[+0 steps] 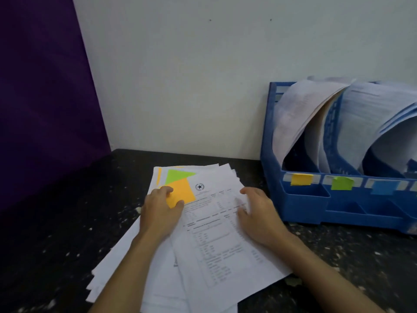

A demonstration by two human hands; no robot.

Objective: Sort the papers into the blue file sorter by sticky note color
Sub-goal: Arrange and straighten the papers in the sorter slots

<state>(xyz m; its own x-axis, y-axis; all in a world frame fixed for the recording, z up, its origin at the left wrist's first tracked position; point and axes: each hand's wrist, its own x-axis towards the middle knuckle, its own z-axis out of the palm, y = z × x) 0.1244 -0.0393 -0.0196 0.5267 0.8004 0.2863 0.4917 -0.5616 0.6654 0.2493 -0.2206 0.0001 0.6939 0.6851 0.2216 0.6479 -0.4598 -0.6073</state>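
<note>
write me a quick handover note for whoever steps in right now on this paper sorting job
Left hand: rests on the top sheet, thumb and fingers at its orange sticky note; no firm grip visible.
Right hand: fingers spread on the sheet's right edge.
Paper pile: fanned on the dark table; a green sticky note shows on a sheet underneath.
Blue file sorter: right of the pile, slots tagged yellow, green, blue, each already holding papers.
Done: some papers filed.
Left: top sheet, then the rest of the pile.
</note>
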